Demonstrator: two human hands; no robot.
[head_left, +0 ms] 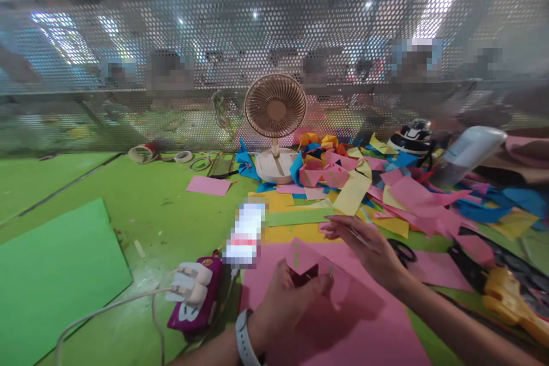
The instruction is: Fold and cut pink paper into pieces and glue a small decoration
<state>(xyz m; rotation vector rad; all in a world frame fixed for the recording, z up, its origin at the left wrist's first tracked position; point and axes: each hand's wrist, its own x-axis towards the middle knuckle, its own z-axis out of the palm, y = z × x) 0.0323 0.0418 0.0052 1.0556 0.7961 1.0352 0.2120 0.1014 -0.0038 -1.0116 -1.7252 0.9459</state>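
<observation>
My left hand [295, 294] is closed around a folded pink paper piece [306, 257] with small green marks, its dark fold opening facing me. A large pink paper sheet [355, 326] lies beneath it. My right hand [364, 249] reaches in from the right with its fingers stretched out. Its fingertips are at the right end of a light green paper strip [300, 217]; whether they touch it I cannot tell. Yellow paper [283, 235] lies under the strip. A lit phone [245, 234], blurred out, rests left of the papers.
A beige fan [275, 108] stands behind a heap of pink, blue and yellow paper pieces [412, 197]. On the left are a purple power strip [195, 297] with a white plug and cable, and a green sheet [60, 280]. Black scissors [402, 251] and a yellow tool [508, 300] lie right.
</observation>
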